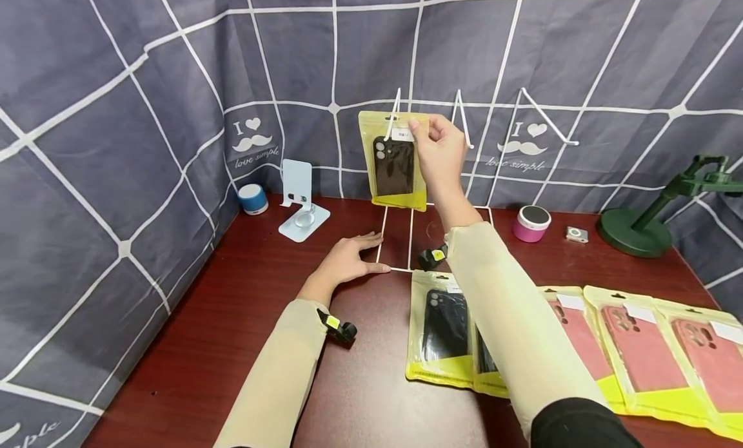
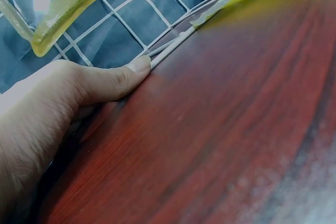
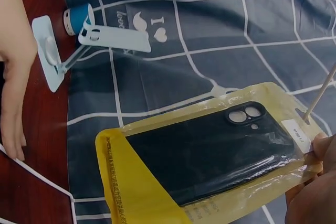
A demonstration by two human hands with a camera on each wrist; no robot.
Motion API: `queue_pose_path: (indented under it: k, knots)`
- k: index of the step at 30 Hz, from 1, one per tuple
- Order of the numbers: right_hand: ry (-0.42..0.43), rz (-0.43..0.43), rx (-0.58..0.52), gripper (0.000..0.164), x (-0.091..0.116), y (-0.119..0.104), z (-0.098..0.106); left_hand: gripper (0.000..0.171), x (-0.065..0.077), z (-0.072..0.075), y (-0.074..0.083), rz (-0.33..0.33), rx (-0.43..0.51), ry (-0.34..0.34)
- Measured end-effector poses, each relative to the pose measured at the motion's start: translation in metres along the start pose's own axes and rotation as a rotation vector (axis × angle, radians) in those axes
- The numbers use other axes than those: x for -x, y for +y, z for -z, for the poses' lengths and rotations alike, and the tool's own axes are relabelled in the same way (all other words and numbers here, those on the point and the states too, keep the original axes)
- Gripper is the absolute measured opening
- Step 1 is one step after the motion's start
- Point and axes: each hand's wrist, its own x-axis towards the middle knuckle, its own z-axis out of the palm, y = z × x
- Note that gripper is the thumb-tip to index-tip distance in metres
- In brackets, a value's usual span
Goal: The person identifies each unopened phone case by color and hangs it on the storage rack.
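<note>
My right hand (image 1: 442, 153) pinches the upper right edge of a bagged black phone case (image 1: 395, 167). The bag's top hole is at the left prong of a white wire rack (image 1: 410, 242); in the right wrist view the prong (image 3: 320, 95) meets that hole. The bag hangs upright, yellow band at the bottom. My left hand (image 1: 346, 260) rests at the left of the rack's base, fingers extended, and its thumb (image 2: 118, 81) touches the front wire. Another bagged black case (image 1: 445, 325) lies in front of the rack, with one more partly hidden under my right forearm.
Several bagged pink cases (image 1: 644, 348) lie at the right. A light blue phone stand (image 1: 298, 193) and a blue speaker (image 1: 252, 199) stand at the back left. Further right are a pink speaker (image 1: 531, 224), a small silver player (image 1: 577, 234) and a green stand (image 1: 635, 232). Grey curtains enclose the table.
</note>
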Motion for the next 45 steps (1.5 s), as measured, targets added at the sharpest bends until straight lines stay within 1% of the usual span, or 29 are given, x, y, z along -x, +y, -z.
queue_pose_path:
  k: [6, 11, 16, 21, 24, 29, 31, 34, 36, 38, 41, 45]
  knots:
    - [0.003, 0.006, 0.04, 0.023, -0.008, 0.005, -0.005, 0.086, 0.002, 0.0, -0.001, 0.021, -0.008, -0.006]
    - [0.007, -0.016, 0.028, 0.023, -0.008, 0.009, -0.004, 0.086, 0.002, 0.0, 0.0, 0.021, -0.001, -0.002]
    - [0.019, -0.019, 0.029, 0.024, -0.006, 0.012, -0.001, 0.086, 0.001, 0.001, 0.001, 0.016, -0.008, -0.001]
    - [0.002, -0.012, 0.0, 0.027, -0.005, 0.013, 0.002, 0.086, -0.001, 0.0, 0.002, 0.011, -0.012, -0.005]
    - [-0.003, -0.024, -0.053, 0.029, -0.002, 0.014, 0.006, 0.087, -0.001, 0.0, 0.002, 0.008, -0.006, -0.001]
    - [0.042, -0.052, -0.165, 0.031, 0.006, 0.017, 0.017, 0.089, 0.0, -0.001, -0.002, -0.002, -0.004, 0.01]
    - [0.045, -0.055, -0.175, 0.031, 0.011, 0.019, 0.023, 0.089, 0.0, -0.001, -0.003, -0.006, -0.009, 0.01]
    - [0.012, -0.057, -0.143, 0.029, 0.02, 0.021, 0.034, 0.088, 0.001, -0.001, -0.003, -0.006, -0.015, 0.011]
    - [-0.016, -0.05, -0.099, 0.029, 0.029, 0.016, 0.041, 0.088, 0.001, -0.001, -0.002, -0.005, -0.012, 0.011]
    - [-0.039, -0.042, -0.078, 0.03, 0.036, 0.01, 0.049, 0.088, 0.002, -0.001, -0.001, -0.004, -0.009, 0.009]
    - [-0.074, -0.037, -0.095, 0.031, 0.045, 0.0, 0.059, 0.088, 0.002, 0.0, 0.0, 0.0, 0.001, 0.006]
    - [-0.107, -0.061, -0.148, 0.03, 0.047, 0.009, 0.072, 0.088, 0.002, 0.0, 0.002, 0.005, -0.002, 0.009]
